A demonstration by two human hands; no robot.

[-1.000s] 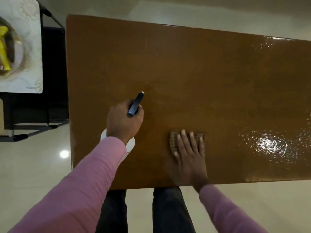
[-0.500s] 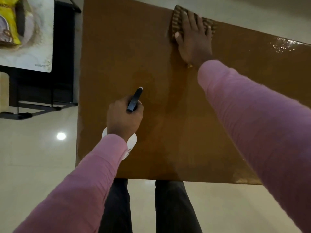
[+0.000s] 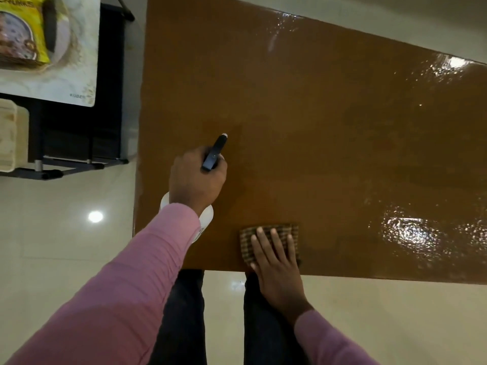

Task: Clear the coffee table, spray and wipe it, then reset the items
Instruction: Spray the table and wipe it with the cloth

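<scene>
The brown coffee table fills the view, bare and shiny with wet patches on its right side. My left hand grips a white spray bottle with a dark nozzle that points across the table's left part. My right hand lies flat with straight fingers on a checked brown cloth, pressing it down at the table's near edge. Most of the cloth is under my fingers.
A black-framed side stand is left of the table; on it lie a pale mat with a yellow snack packet. A pale box sits at the far left. My legs are at the near edge, glossy tiled floor around.
My right hand slid the cloth from the near edge out to the far edge, and has now pulled it back to the near edge. My left hand kept holding the spray bottle in place.
</scene>
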